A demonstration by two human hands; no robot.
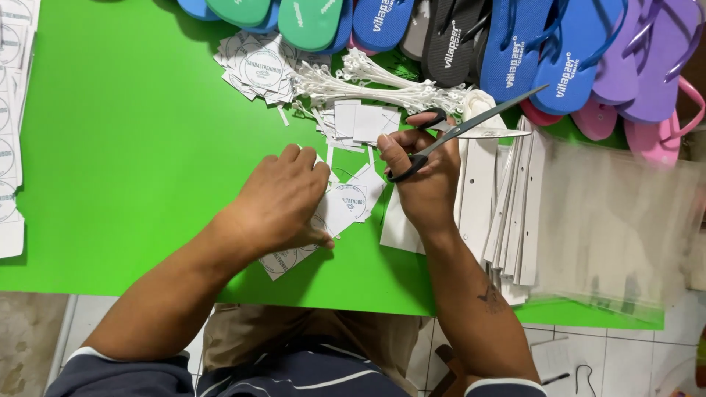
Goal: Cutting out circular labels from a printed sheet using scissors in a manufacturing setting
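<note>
My right hand (421, 180) grips black-handled scissors (471, 126), blades apart and pointing up to the right. My left hand (283, 198) presses down on a strip of white paper with round printed labels (346, 204) on the green table (125, 169). Cut square label pieces (364, 121) lie just above both hands. A bundle of white plastic tag loops (368, 84) lies beyond them.
A pile of cut printed labels (257, 66) sits at the back. Flip-flops in blue, green, black, purple and pink (515, 51) line the far edge. White card strips (515, 198) and clear plastic bags (610, 220) lie at right. Uncut label sheets (11, 132) lie at left.
</note>
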